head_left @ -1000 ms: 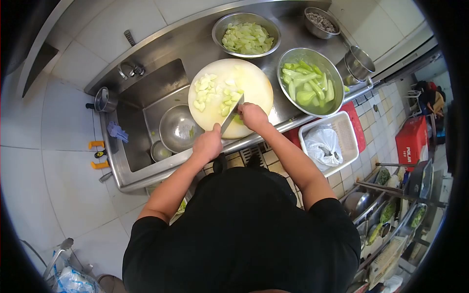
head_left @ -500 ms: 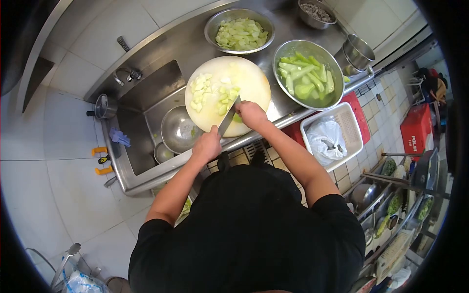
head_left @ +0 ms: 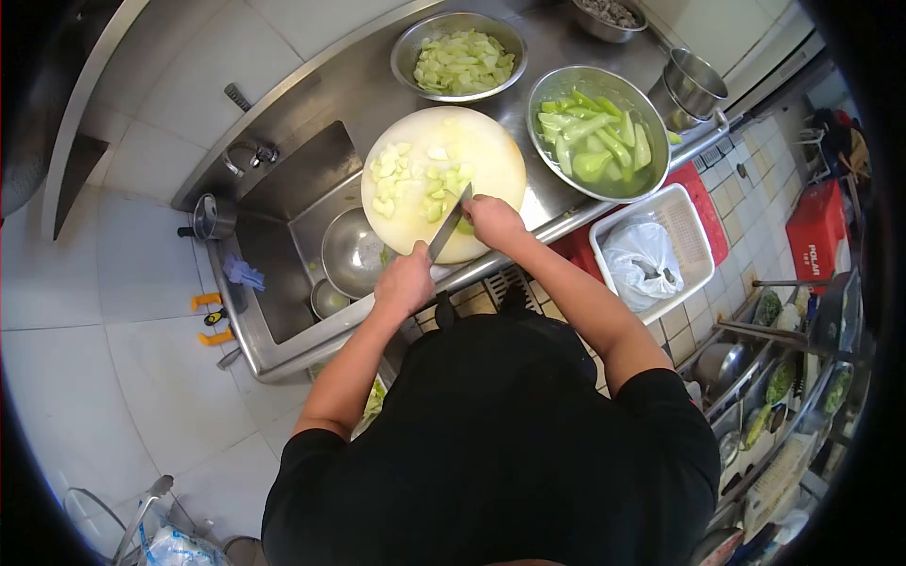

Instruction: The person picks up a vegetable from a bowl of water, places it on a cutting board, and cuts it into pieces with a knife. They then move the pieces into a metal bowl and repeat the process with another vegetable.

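On a round white cutting board (head_left: 510,179) lie several pale green vegetable slices (head_left: 390,174), in a group at the left and another near the blade. My left hand (head_left: 404,281), at the board's near edge, is closed round the handle end of a kitchen knife (head_left: 449,226). The knife's blade slants up and right across the board. My right hand (head_left: 494,224) is closed at the blade's right side, with its fingers on a green vegetable piece (head_left: 464,226). Fingers and blade partly hide that piece.
Behind the board stands a metal bowl of slices (head_left: 462,64). To the right, a larger bowl (head_left: 538,141) holds green pieces in water. The sink (head_left: 283,283) at left contains metal bowls (head_left: 354,253). A white basket (head_left: 698,241) with a plastic bag is below right.
The camera view has shifted slightly, so most things sit a little further right or lower. Both hands keep their grips, and the knife stays at much the same spot on the board.
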Motion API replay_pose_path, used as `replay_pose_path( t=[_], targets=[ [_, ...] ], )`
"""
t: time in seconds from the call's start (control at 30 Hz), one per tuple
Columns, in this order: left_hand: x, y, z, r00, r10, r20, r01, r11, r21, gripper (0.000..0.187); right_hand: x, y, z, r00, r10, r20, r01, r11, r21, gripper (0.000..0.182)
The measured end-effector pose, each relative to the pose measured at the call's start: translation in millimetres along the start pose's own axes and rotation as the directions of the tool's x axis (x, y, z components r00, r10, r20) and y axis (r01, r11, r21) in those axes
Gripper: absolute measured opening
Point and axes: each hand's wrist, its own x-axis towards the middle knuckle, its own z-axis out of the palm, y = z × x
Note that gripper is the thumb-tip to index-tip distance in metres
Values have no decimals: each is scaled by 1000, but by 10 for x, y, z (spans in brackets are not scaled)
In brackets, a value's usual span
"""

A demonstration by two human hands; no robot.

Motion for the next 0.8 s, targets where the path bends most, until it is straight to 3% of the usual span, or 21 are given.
replay_pose_path(
  t=[0.27,0.37,0.47,0.8],
  targets=[
    [-103,153,-115,998,-40,42,37,998,60,23,-59,8,-43,1000,8,-2,-8,1000,12,17],
    [-17,21,146,999,-31,42,29,998,50,23,-55,86,59,998,-3,-60,5,999,39,9],
    [-113,158,-128,996,-44,71,39,997,68,22,-58,145,132,996,-19,-92,24,998,55,10],
    [-58,80,79,1000,-13,3,13,999,46,22,-118,130,80,996,6,-91,1,997,83,7]
  ],
)
